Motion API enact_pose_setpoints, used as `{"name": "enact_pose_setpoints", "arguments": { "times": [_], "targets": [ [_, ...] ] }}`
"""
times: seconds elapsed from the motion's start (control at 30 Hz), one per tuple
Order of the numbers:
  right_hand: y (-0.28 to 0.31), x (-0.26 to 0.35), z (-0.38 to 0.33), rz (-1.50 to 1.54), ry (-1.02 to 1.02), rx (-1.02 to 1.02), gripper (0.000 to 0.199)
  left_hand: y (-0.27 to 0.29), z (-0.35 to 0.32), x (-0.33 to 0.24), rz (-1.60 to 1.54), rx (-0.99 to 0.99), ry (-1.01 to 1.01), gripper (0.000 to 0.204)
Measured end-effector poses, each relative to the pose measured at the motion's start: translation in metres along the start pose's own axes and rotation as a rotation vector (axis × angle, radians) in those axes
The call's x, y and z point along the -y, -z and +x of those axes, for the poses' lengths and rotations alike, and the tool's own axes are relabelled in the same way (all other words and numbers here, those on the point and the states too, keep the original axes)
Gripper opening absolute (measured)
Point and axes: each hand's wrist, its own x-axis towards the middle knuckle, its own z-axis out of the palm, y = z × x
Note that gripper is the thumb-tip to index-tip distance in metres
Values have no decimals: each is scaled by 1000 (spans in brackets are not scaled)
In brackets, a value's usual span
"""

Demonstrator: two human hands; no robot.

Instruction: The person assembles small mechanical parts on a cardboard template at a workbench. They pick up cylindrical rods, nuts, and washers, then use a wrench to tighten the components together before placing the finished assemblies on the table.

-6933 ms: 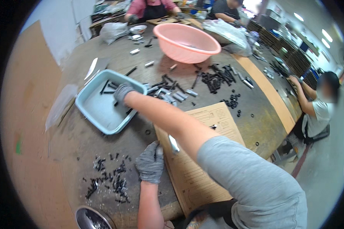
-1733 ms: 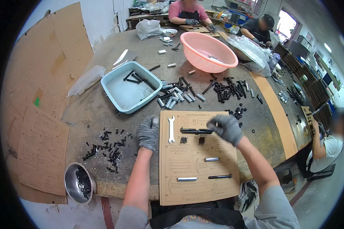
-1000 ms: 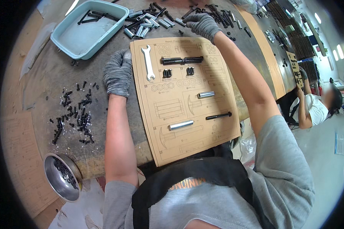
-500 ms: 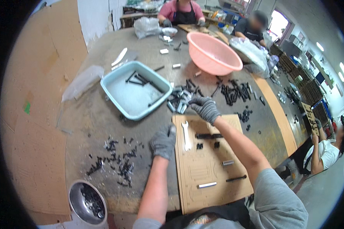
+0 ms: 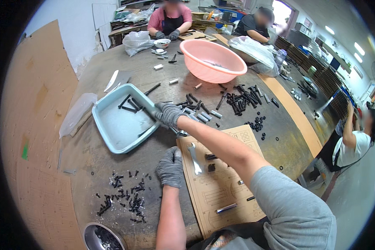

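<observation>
1. Across a round, worn bench (image 5: 112, 166), a person in grey knit gloves works with both arms stretched forward from the lower edge of the view.
2. Their right hand (image 5: 167, 115) reaches over the near corner of a pale blue plastic tray (image 5: 112, 129). Its fingers are curled, and a thin dark rod passes beneath them at the tray's rim; whether they actually grip it cannot be told.
3. That tray holds a few long black rods (image 5: 131, 104), lying loose toward its far side, so single pieces are easy to pick.
4. Their left hand (image 5: 170, 167) lies palm down with fingers loosely spread, holding nothing. It rests on the bench at the left edge of a cardboard template sheet (image 5: 221, 187), seemingly steadying it.
5. On the sheet, printed outlines mark places for parts. A flat silver wrench (image 5: 194, 158) lies near its left edge, small black pieces just beside it, and a silver pin (image 5: 226, 208) lower down.
6. Left of the sheet, small black screws (image 5: 125, 200) are scattered within the left hand's reach, and a steel bowl (image 5: 104, 238) sits at the bench edge.
7. Farther off, more black bolts and silver sleeves (image 5: 237, 98) are heaped near a large pink basin (image 5: 212, 60).
8. Other people work at the far side and at the right.
</observation>
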Motion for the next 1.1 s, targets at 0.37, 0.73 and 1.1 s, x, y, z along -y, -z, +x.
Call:
{"name": "enact_pose_setpoints", "arguments": {
  "times": [0.37,0.73,1.1],
  "targets": [
    [145,-218,-90,-410,-355,-738,20,-3,0,-3,-55,-31,-2,24],
    [188,-315,-92,-597,-779,-11,31,-11,2,13,-180,-52,1,21],
    [122,-232,-59,-227,-671,-17,64,-1,1,17,-72,-58,14,25]
  ]
}}
